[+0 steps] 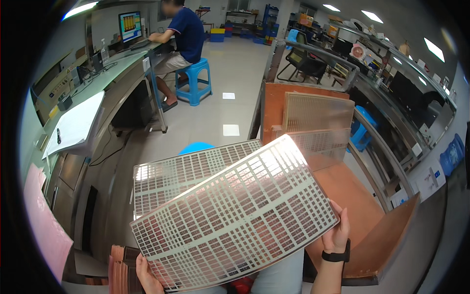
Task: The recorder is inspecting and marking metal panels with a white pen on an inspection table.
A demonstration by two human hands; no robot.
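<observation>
Patterned panel (235,215) is held at both ends

The left grip (148,275) is closed on the panel's left edge, and the right grip (337,230) on its lower right corner. The panel is tilted above the person's legs (283,275) and partly covers a second panel (188,171). On the right, more boards (318,112) stand in an orange-brown rack (345,196).

No legible lettering, numbers or signs.

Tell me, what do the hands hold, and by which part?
One patterned panel: the left hand holds its left edge, near the bottom; the right hand its lower right corner.
</observation>
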